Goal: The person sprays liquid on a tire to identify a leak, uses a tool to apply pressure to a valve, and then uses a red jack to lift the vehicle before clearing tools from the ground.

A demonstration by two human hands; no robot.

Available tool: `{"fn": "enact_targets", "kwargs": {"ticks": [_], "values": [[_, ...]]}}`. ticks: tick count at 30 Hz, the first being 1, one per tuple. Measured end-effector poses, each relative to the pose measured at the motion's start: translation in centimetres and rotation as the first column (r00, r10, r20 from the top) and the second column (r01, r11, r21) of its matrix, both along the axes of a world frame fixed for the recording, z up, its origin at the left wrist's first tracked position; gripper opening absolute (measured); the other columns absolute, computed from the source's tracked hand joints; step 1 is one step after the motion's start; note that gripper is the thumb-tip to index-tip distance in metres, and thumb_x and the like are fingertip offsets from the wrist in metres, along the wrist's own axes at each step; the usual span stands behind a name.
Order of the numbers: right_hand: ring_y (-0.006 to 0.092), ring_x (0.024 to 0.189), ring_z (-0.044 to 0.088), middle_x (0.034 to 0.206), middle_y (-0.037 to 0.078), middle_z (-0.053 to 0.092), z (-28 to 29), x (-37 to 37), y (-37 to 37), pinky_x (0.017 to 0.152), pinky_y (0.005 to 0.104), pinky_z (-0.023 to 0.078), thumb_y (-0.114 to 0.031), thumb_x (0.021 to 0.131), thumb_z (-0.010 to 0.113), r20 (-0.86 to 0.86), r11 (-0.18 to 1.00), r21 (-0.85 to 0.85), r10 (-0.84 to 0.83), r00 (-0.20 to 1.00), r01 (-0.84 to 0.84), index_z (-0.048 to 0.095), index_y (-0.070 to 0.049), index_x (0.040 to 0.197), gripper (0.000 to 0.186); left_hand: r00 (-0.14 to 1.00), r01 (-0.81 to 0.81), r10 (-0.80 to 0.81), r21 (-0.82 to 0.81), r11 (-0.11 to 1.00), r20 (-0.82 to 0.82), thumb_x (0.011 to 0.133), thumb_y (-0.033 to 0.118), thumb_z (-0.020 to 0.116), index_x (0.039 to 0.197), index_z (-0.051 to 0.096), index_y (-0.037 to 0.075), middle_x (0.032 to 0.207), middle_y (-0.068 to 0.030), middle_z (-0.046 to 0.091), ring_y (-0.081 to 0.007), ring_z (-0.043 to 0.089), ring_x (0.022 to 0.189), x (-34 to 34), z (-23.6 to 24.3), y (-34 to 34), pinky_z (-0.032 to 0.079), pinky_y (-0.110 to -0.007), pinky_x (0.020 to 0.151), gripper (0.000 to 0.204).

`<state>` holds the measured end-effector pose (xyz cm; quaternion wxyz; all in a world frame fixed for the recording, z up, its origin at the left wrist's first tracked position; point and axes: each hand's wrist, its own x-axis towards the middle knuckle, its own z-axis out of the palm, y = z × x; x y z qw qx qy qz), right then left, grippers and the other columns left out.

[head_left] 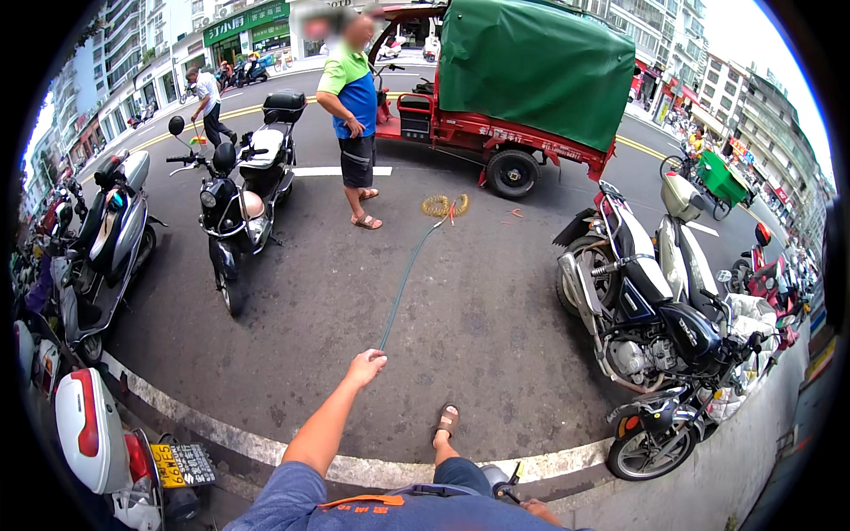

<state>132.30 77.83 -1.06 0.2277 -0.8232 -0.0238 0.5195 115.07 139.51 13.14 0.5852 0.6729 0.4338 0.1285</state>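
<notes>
My left hand (pixel 367 365) grips a thin green hose (pixel 406 279), which runs forward over the asphalt to a coiled yellow hose (pixel 437 205) with red at its front end. My right hand (pixel 537 508) is low at the bottom edge, partly cut off, near a dark and silver object beside my leg; its grip is unclear. A person (pixel 343 115) in a green and blue shirt stands just left of the coil. Behind it is a red three-wheeled truck (pixel 529 66) with a green cover. Small red pieces (pixel 513 213) lie right of the coil.
Parked scooters (pixel 261 159) line the left, with a white top box (pixel 84 425) close at lower left. A black motorcycle (pixel 686 332) and other bikes stand right. A white painted strip (pixel 567 456) crosses by my foot. Another person (pixel 208 102) walks in the street.
</notes>
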Motion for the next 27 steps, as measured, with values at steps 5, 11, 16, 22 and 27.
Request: {"fn": "enact_targets", "kwargs": {"ticks": [5, 11, 16, 22, 27], "values": [[0.0187, 0.064, 0.06, 0.075, 0.005, 0.062, -4.9, 12.0, 5.1, 0.057, 0.0331, 0.049, -0.032, 0.088, 0.063, 0.208, 0.966, 0.092, 0.219, 0.953, -0.242, 0.064, -0.01, 0.095, 0.022, 0.985, 0.091, -0.084, 0.037, 0.995, -0.15, 0.085, 0.032, 0.068, 0.115, 0.065, 0.003, 0.105, -0.0134, 0.071, -0.019, 0.067, 0.097, 8.7, -9.0, 5.0, 0.051, -0.033, 0.086, 0.042], [0.0143, 0.046, 0.047, 0.062, 0.004, 0.052, 4.5, 27.9, 23.0, 0.036, 0.0305, 0.037, -0.028, 0.095, 0.057, -0.161, 0.995, 0.018, -0.093, 0.983, 0.098, 0.056, -0.007, 0.089, 0.023, 0.587, 0.513, -0.598, -0.32, 0.796, -0.546, 0.088, 0.04, 0.059, 0.113, 0.064, 0.005, 0.097, -0.0107, 0.07, -0.0227, 0.067, 0.085, -2.6, -15.8, 5.1, 0.053, -0.037, 0.07, 0.043], [0.0143, 0.047, 0.047, 0.067, 0.002, 0.053, 4.5, 36.7, 28.5, 0.041, 0.0301, 0.039, -0.027, 0.091, 0.061, -0.187, 0.979, -0.164, -0.15, 0.971, 0.119, 0.06, -0.012, 0.092, 0.016, 0.569, 0.783, -0.592, 0.156, 0.603, -0.571, 0.086, 0.036, 0.06, 0.109, 0.065, 0.008, 0.098, -0.0142, 0.069, -0.0269, 0.068, 0.081, -4.2, -17.6, 5.2, 0.054, -0.042, 0.069, 0.037], [0.0142, 0.051, 0.054, 0.072, 0.003, 0.06, 2.8, 47.3, 39.2, 0.044, 0.0307, 0.045, -0.032, 0.087, 0.065, -0.047, 0.982, -0.189, -0.028, 0.999, 0.018, 0.065, -0.014, 0.103, 0.024, 0.512, 0.597, -0.514, -0.145, 0.789, -0.688, 0.088, 0.036, 0.061, 0.103, 0.069, 0.005, 0.089, -0.014, 0.07, -0.0254, 0.067, 0.072, 10.0, -19.2, 17.1, 0.053, -0.04, 0.064, 0.034], [0.019, 0.057, 0.061, 0.074, 0.008, 0.064, 2.4, 59.4, 44.1, 0.05, 0.0352, 0.048, -0.034, 0.086, 0.066, 0.174, 0.963, -0.267, 0.005, 0.985, 0.042, 0.065, -0.01, 0.099, 0.027, 0.921, -0.246, 0.076, -0.419, 0.874, -0.382, 0.09, 0.026, 0.066, 0.112, 0.063, 0.003, 0.09, -0.0081, 0.069, -0.0178, 0.065, 0.073, 39.4, -12.2, 35.5, 0.052, -0.033, 0.063, 0.033]]}}
